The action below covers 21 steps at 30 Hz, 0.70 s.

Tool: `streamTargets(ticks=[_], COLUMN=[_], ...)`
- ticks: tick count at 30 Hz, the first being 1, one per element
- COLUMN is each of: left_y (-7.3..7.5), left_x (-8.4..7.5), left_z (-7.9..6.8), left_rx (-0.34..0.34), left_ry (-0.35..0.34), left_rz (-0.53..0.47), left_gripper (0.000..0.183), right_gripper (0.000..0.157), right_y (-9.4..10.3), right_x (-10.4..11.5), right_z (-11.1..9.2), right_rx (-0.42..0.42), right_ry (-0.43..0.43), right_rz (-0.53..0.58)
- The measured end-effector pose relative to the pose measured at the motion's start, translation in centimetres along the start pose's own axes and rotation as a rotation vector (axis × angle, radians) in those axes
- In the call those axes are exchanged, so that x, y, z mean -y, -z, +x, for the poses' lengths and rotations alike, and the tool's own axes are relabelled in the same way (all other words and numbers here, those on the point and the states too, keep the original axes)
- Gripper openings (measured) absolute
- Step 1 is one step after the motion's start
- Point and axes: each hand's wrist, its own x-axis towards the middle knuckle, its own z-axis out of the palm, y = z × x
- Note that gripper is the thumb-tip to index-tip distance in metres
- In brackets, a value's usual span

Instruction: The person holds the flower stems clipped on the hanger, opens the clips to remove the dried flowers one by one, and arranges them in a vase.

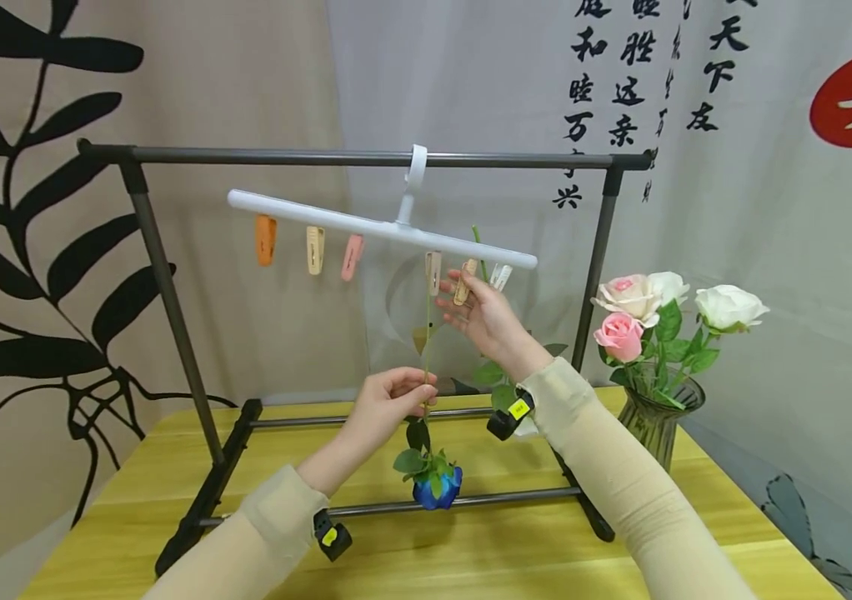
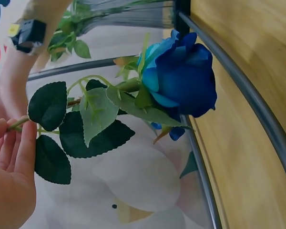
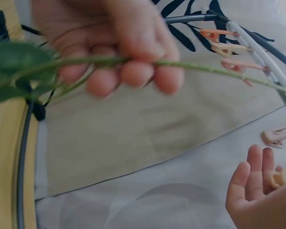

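Under the white hanger (image 1: pixel 321 216), my left fingers (image 1: pixel 418 396) pinch the stem of a blue rose (image 1: pixel 441 492), so it's dangling bloom-down over the worktop (image 1: pixel 486 554), stem running up toward a pale clip (image 1: pixel 434 273). My right fingers (image 1: pixel 480 288) are gripping the tan clip (image 1: pixel 465 285) next to that one, btw.
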Motion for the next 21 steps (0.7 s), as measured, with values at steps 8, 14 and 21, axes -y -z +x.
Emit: streamTargets(ticks=[8, 14, 21], left_y=[0.9, 1.3, 1.4], left_x=[0.0, 0.0, -0.3], left_z=[-0.7, -1.5, -2.1], left_rx=[0.006, 0.004, 0.031], left_ry=[0.004, 0.029, 0.046], left_rz=[0.008, 0.03, 0.038], left_gripper=[0.026, 0.029, 0.028], right_gripper=[0.046, 0.039, 0.024], right_y=[1.3, 2.0, 2.1], right_x=[-2.0, -4.4, -4.7], right_z=[-1.4, -5.6, -8.1], right_rx=[0.066, 0.145, 0.293], right_ry=[-0.066, 0.126, 1.171], right_rz=[-0.085, -0.49, -1.374])
